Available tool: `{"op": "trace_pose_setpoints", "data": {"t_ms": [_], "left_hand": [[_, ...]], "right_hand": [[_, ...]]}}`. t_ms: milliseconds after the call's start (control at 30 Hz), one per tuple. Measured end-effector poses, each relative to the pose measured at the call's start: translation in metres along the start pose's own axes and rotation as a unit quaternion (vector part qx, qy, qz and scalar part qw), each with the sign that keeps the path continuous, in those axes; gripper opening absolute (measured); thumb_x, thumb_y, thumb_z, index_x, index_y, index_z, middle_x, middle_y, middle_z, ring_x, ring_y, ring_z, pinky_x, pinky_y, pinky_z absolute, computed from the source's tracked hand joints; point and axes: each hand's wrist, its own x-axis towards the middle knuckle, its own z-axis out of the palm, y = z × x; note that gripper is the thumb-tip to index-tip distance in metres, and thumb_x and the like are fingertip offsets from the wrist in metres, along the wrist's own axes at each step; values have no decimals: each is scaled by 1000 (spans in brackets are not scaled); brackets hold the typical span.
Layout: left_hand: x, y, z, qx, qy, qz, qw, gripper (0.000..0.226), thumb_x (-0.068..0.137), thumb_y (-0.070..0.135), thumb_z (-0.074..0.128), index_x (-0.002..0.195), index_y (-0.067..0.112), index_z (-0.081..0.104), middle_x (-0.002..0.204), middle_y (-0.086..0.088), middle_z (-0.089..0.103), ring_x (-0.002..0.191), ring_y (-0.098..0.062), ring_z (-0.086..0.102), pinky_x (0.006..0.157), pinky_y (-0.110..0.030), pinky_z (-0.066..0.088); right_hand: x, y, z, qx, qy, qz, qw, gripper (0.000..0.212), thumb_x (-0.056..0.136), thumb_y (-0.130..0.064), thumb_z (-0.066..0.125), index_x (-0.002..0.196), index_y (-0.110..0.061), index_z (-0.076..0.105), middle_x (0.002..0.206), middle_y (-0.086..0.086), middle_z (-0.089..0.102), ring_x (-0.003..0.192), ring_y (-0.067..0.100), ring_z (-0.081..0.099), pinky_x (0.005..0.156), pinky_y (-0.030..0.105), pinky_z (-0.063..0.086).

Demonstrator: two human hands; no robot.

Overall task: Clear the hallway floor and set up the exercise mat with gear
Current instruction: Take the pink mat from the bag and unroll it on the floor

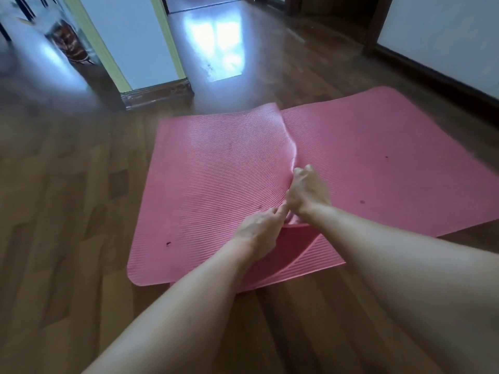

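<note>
Pink ribbed foam makes up the one exercise mat (216, 168), which lies on the wooden floor (67, 198) and is folded over itself, so that its left part rests on top of its right part. Fine parallel ridges run across the surface, and a few small dark specks mark it. The upper layer's free edge rises in a curved ridge down the middle, lifted off the layer beneath.

Two bare hands meet at that edge. The right hand (307, 191) is closed around the raised edge, fingers curled over it. The left hand (260, 229) sits just beside it, nearer the camera, fingers pinched on the same edge where a darker underside shows.

Beyond the mat stands one white wall end (135, 49) with pale green trim and a dark baseboard. A white wall (445, 31) runs along the right.
</note>
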Motion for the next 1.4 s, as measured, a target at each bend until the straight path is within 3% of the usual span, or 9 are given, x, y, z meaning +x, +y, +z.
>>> {"op": "trace_pose_setpoints", "data": {"t_ms": [167,233,300,433,533,667,900,1133,1400], "left_hand": [[-11,-18,-39,4,73,-84,994,49,95,10,34,144,15,30,137,-12,51,116,-37,54,93,-41,42],[-14,-20,-49,10,86,-105,991,48,96,10,32,144,14,29,138,-13,50,118,-37,52,97,-42,41],[-16,-23,-58,37,92,-125,987,46,96,10,32,142,15,31,133,-14,51,115,-37,54,94,-42,42],[-31,-37,-80,148,113,-129,974,37,97,12,33,133,18,37,117,-14,57,104,-36,59,77,-40,44],[-35,-40,-98,214,114,-104,965,28,96,17,36,122,19,44,109,-12,59,98,-35,60,67,-34,36],[-55,-51,-132,293,105,-107,944,21,96,19,42,114,15,52,111,-11,62,101,-33,61,75,-36,42],[-124,-88,-139,309,76,-148,936,51,98,12,31,147,17,20,147,-12,39,132,-30,41,108,-40,34],[-190,-127,-182,425,-1,-226,876,57,97,13,31,150,14,10,151,-19,30,132,-39,39,111,-46,28],[-278,-180,-184,342,-58,-270,898,69,98,20,41,151,23,-3,160,-8,5,145,-29,17,116,-39,21]], "right_hand": [[-10,-11,-24,239,-61,-10,969,36,78,-29,47,99,-5,63,97,12,56,92,25,53,79,32,42],[-24,-16,-26,356,-95,-32,929,64,70,-32,49,128,-7,53,112,7,51,107,18,48,92,29,39],[-39,-18,-21,415,-136,-45,898,89,75,-27,65,150,-16,18,146,5,31,134,16,31,110,28,27],[-61,-22,-14,254,-183,-85,946,113,72,2,60,146,-38,-16,159,-1,1,142,17,21,106,22,32],[-64,-31,-12,158,-110,-98,976,97,76,12,39,150,-27,-9,160,-2,0,145,14,12,114,20,14],[-72,-70,-12,137,-62,-130,980,85,77,14,31,151,-18,5,159,-1,7,145,13,11,110,14,3],[-94,-132,-23,94,-89,-233,964,82,79,11,32,151,-24,12,158,-5,12,144,10,14,112,18,10],[-122,-209,-25,18,-167,-320,932,83,83,9,39,151,-20,2,159,-1,2,146,13,6,118,36,16],[-170,-266,13,9,-276,-376,884,77,85,-3,37,151,-17,2,160,-2,-1,146,13,-2,119,40,9]]}}
